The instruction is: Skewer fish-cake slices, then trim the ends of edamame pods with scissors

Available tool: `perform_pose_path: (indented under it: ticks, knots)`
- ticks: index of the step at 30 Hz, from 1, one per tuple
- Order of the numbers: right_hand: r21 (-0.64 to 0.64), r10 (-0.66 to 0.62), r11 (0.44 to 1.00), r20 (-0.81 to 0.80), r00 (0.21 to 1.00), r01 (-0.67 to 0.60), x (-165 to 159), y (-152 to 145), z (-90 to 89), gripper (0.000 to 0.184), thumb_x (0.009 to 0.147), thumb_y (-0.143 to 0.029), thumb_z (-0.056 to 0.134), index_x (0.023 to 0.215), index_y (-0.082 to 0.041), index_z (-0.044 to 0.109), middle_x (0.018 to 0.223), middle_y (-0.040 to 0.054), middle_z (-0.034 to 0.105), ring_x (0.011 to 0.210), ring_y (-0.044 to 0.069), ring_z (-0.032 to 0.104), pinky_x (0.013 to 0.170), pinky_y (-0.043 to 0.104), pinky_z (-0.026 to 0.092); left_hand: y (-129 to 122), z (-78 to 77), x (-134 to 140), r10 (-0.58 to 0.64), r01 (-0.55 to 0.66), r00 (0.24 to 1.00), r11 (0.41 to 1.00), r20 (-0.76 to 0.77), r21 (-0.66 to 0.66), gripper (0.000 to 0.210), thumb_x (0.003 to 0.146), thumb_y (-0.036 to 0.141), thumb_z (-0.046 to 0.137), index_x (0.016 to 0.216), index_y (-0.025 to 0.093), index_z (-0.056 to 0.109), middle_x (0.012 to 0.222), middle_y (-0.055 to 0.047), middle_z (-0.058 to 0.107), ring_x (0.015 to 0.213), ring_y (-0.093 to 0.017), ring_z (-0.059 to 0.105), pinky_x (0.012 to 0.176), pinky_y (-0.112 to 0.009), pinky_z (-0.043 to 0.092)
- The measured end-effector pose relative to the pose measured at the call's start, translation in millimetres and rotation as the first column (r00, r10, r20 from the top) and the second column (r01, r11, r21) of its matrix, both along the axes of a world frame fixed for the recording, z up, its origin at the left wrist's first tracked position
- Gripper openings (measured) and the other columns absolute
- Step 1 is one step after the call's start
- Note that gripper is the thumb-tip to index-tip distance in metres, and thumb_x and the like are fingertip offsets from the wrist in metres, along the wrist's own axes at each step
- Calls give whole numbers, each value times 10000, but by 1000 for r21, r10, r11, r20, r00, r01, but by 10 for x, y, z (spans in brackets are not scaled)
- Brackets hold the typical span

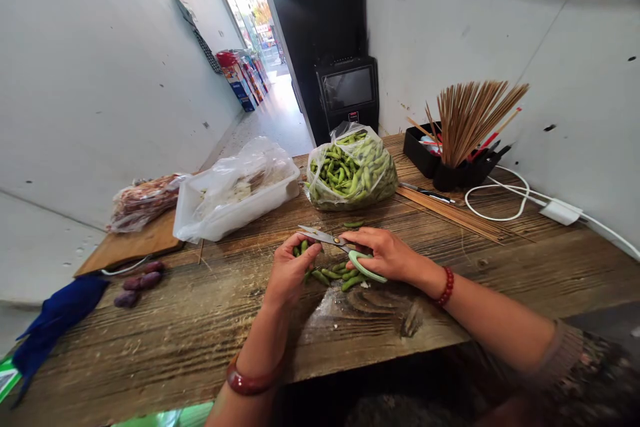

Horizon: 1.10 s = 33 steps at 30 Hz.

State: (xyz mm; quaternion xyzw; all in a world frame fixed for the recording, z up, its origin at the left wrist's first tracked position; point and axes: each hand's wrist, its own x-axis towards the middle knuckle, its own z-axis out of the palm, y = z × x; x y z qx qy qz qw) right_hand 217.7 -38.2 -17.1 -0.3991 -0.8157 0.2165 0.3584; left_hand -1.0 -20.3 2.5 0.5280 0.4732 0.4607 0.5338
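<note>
My left hand (pixel 291 267) is closed around a green edamame pod (pixel 302 247), which shows between thumb and fingers. In my right hand (pixel 383 253) is a pair of scissors (pixel 367 267) with pale green handles. Its blades point left and reach the fingertips of my left hand. Below and between both hands lies a small pile of loose edamame pods (pixel 353 280) on the wooden table (pixel 240 320). One more pod lies just behind the scissors. Farther back stands a clear plastic bag (pixel 385 177) full of edamame pods.
A white plastic tub (pixel 195 213) with a plastic bag in it stands left of the edamame. Beyond it, bagged meat (pixel 145 203) rests on a cutting board (pixel 125 243). Bamboo skewers (pixel 470 123) stand in a black holder (pixel 423 157) at the right, near a white cable (pixel 495 217).
</note>
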Motion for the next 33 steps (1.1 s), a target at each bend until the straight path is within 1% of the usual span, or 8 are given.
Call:
perform_pose_path:
  ticks: [2,4,8,10,14,21,30,33]
  knots:
    - [-6,-5,1000,-33,999,4,-1,13,-11,462,822,-350,703,1244,-190,604,917,55,660,778,164,598,733,279,491,4,-5,-12,14,-13,999,1000,44,-22,239,690,298,777,834,167,638,549,74,482,451,-39,360,436,-164,276]
    - [-24,-30,999,-63,998,28,3,29,-21,462,813,-353,710,1234,-192,610,904,50,658,752,159,591,712,276,491,14,-5,-34,28,-22,991,999,128,-47,257,706,297,764,860,181,594,532,86,460,442,-40,371,429,-156,263]
    - [-47,-90,995,-64,994,87,14,50,-37,551,780,-373,734,1263,-156,579,900,57,643,736,162,578,695,290,491,43,26,-80,44,-17,961,995,272,-100,282,713,285,743,858,195,519,656,65,567,436,-26,392,410,-144,252]
    - [-48,-81,996,-42,996,79,11,44,-39,567,771,-366,741,1271,-161,570,945,66,641,759,164,582,705,292,494,52,47,-91,49,-14,953,993,300,-117,286,705,282,737,843,190,505,719,45,612,434,-19,395,405,-142,251]
    - [-42,-54,998,19,998,55,0,12,-25,581,763,-367,748,1285,-194,561,989,66,632,803,173,591,738,300,496,46,72,-86,37,15,940,989,340,-149,312,687,275,745,858,192,497,736,30,642,428,-17,402,403,-136,251]
    - [-31,-21,999,13,1000,21,-6,6,-15,582,774,-383,739,1286,-182,552,930,51,611,785,168,577,731,299,490,0,69,-26,-44,102,935,984,351,-147,295,702,253,751,855,180,510,729,12,649,425,-16,408,404,-135,253]
    - [-21,-11,1000,-48,999,10,-22,10,-23,567,778,-382,737,1283,-198,556,901,41,607,742,155,561,687,287,487,-6,37,1,-105,157,944,977,311,-144,254,726,298,751,833,158,568,737,5,642,434,-9,405,411,-136,257]
    - [-19,-3,1000,-56,998,2,-21,9,-13,550,784,-380,734,1275,-200,562,893,38,606,738,152,564,690,281,488,-4,29,-6,-105,153,945,979,310,-135,248,729,290,752,822,160,562,729,8,637,438,-11,408,415,-137,268]
